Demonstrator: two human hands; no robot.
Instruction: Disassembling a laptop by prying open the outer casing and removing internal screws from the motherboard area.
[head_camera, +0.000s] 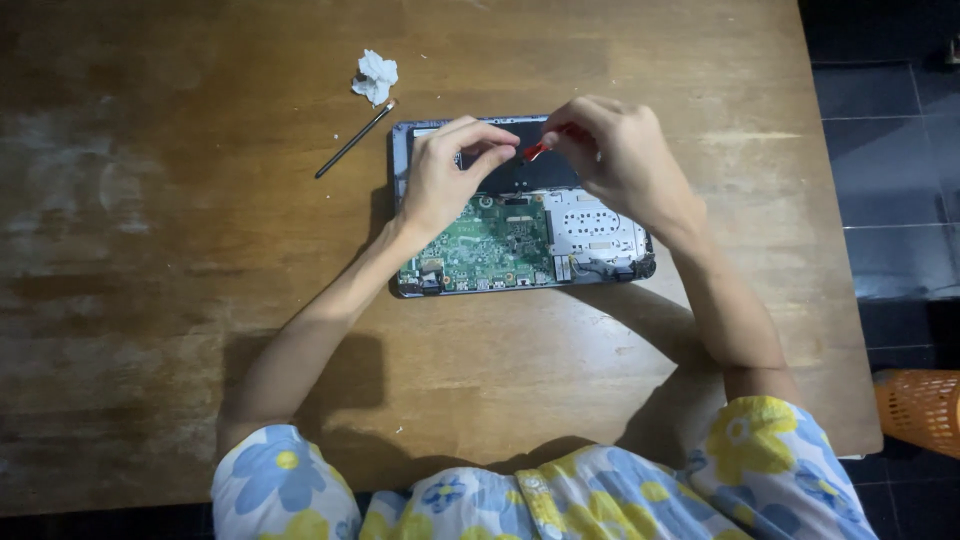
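Note:
An opened laptop (590, 235) lies on the wooden table (200, 250), its back cover off, showing a green circuit board (490, 245), a silver metal panel and a black battery area. My left hand (445, 175) rests on the laptop's far left part with fingers curled down onto it. My right hand (610, 150) hovers over the far middle and pinches a small red-handled tool (537, 150), whose tip points toward my left fingertips.
A crumpled white tissue (376, 77) and a thin dark brush (355, 139) lie on the table just left of the laptop. Dark tiled floor (890, 180) runs along the right. An orange basket (922, 408) sits at the lower right.

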